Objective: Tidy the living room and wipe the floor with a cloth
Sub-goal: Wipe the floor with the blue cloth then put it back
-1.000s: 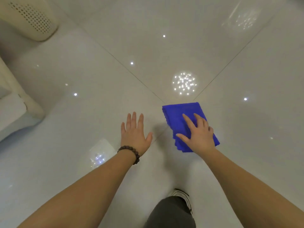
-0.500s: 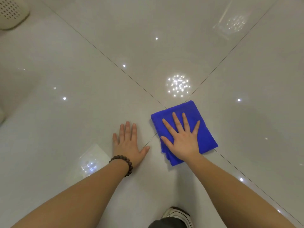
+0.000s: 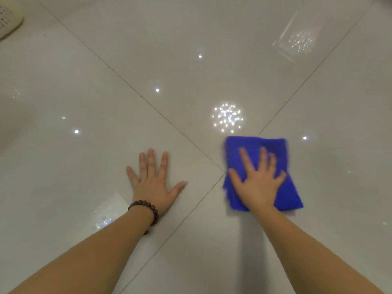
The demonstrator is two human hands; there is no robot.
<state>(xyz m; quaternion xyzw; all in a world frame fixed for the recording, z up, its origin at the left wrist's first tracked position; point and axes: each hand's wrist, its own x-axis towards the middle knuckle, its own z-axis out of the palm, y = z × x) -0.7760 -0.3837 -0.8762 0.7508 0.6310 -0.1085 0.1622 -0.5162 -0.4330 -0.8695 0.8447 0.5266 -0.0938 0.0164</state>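
The person is kneeling or crouching over the floor, both forearms reaching fwd from the bottom of the view. Step in hand, judged from the pose: the wiping part of the task, w/ no tidying visible here.

Nearest, the left hand (image 3: 153,183) is lying flat on the glossy pale-grey tiled floor (image 3: 84,85), fingers spread wide, palm down, holding nothing; it's likely bracing body weight. A dark brown wooden bead bracelet (image 3: 146,211) is sitting on that wrist.

Just to the right, the right hand (image 3: 257,181) is pressing palm-down, fingers fully splayed, on the folded bright-blue microfibre cloth (image 3: 282,153). It isn't gripping, only pinning the cloth flat to the tile. The cloth is lying right beside the point where the thin dark grout lines (image 3: 131,90) cross, its left edge about touching that crossing. Cloth edges are blurring slightly, so it's prob. mid-stroke.

Farther out, ceiling-light reflections (image 3: 227,117) are glinting on the tile, and a cream perforated plastic object (image 3: 6,20) is showing at the top-left corner; what it is can't be told.

Next move, as a judgement: keeping downward pressure while sliding the cloth across unwiped tile, w/ the left hand shifting as support.

Count: 2 hands, 1 cloth, 1 bracelet, 2 grout lines crossing, 4 tiles meeting, 1 cream object.
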